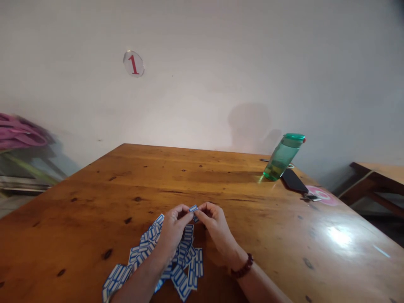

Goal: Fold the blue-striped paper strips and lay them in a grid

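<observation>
Both hands meet over the wooden table at the lower middle of the head view. My left hand (pixel 174 225) is closed, pinching a small blue-bordered white label (pixel 193 208) by its left side. The label's right side is at the fingertips of my right hand (pixel 215 223), also closed in a pinch. A little more blue and white shows just under the right fingers. Beneath and around my left forearm lies a loose pile of label sheets (pixel 181 280) with blue frames, partly hidden by the arm.
A green water bottle (pixel 282 160) stands at the back right of the wooden table (pixel 158 168). Beside it lie a dark phone (pixel 294 181), keys (pixel 311 197) and a pink round sticker (pixel 325 195). A white wall rises behind; pink fabric (pixel 20 132) is at the far left.
</observation>
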The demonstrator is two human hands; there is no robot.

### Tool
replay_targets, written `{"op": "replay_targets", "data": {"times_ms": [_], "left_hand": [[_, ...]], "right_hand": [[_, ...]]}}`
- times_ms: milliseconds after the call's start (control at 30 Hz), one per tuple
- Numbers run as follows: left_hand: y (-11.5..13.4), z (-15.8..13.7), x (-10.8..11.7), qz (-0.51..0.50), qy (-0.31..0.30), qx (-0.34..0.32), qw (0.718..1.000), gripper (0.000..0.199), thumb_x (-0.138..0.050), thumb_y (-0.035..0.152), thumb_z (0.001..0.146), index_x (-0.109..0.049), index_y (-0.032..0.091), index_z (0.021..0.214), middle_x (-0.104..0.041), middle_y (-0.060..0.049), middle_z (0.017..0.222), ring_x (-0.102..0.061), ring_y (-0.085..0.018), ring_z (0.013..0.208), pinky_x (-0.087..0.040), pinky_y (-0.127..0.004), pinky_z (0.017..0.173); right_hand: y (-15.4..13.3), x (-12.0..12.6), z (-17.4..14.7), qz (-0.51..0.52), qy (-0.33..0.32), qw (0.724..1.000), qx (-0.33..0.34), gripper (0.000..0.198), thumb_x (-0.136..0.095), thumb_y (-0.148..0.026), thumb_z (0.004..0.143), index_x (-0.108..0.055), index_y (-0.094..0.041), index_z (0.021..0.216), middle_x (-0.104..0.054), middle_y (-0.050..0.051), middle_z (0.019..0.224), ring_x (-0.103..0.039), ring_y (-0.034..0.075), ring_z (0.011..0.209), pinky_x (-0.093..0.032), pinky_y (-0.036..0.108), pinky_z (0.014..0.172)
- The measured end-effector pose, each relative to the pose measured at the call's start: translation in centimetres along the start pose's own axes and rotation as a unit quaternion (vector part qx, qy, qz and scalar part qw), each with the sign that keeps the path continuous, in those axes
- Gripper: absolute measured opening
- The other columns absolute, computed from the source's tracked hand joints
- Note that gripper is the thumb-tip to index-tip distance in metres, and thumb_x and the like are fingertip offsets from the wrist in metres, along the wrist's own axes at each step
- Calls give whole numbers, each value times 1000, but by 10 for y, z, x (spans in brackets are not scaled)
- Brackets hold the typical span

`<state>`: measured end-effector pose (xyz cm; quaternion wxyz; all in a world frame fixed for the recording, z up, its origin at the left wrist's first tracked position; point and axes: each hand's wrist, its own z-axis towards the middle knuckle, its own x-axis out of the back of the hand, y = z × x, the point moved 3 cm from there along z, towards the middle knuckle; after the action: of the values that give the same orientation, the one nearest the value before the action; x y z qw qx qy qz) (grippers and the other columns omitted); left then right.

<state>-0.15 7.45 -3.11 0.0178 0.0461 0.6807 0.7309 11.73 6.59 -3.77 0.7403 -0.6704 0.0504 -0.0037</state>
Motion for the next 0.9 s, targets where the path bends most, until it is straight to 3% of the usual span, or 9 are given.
{"op": "replay_targets", "data": {"times_ms": [200, 500, 633, 700, 800, 833, 900], "left_hand": [[4, 4, 3, 66, -21, -14, 998, 11, -55, 25, 61, -53, 18, 53, -49, 5, 50, -47, -11, 50, -38, -22, 53], [5, 3, -1, 96, -40, -44, 994, 10, -53, 24, 62, -53, 18, 53, -47, 6, 49, -45, -11, 50, -36, -22, 51], [3, 4, -1, 98, -57, -58, 992, 10, -52, 25, 63, -55, 18, 56, -52, 4, 51, -49, -13, 53, -39, -24, 55], [2, 6, 3, 95, -31, -72, 992, 9, -53, 26, 63, -56, 18, 61, -56, 2, 56, -53, -15, 57, -42, -26, 59], [2, 11, 16, 91, 41, -89, 991, 14, -54, 30, 63, -57, 18, 70, -61, -1, 63, -57, -17, 62, -45, -28, 62], [2, 12, 20, 92, 63, -96, 989, 15, -54, 31, 63, -58, 19, 71, -62, -1, 65, -59, -17, 64, -46, -29, 62], [3, 14, 27, 96, 95, -113, 984, 16, -54, 32, 64, -58, 19, 72, -63, -2, 67, -60, -18, 66, -47, -29, 64]], "right_hand": [[-4, 5, 1, -111, -9, 992, 51, 10, -58, -23, 67, -55, -16, 60, -54, -2, 59, -47, 11, 58, -36, 21, 53], [-2, 9, -6, -114, 7, 992, 52, 11, -58, -21, 64, -54, -16, 56, -50, -3, 52, -42, 10, 51, -33, 21, 49], [3, 16, -4, -104, 29, 994, -11, 11, -60, -19, 60, -55, -15, 51, -49, -4, 47, -42, 9, 48, -32, 21, 47], [7, 27, 3, -94, 44, 992, -74, 11, -61, -19, 60, -54, -15, 51, -49, -4, 45, -43, 9, 45, -33, 22, 45], [8, 52, 22, -123, 73, 983, -115, 16, -62, -21, 65, -55, -13, 53, -50, -3, 46, -46, 11, 45, -35, 23, 44], [8, 59, 29, -137, 83, 979, -126, 16, -62, -22, 68, -57, -12, 57, -54, 0, 53, -50, 12, 50, -38, 24, 46], [9, 69, 43, -162, 101, 971, -142, 17, -57, -27, 79, -60, -11, 84, -61, 5, 82, -57, 15, 69, -47, 29, 59]]}}
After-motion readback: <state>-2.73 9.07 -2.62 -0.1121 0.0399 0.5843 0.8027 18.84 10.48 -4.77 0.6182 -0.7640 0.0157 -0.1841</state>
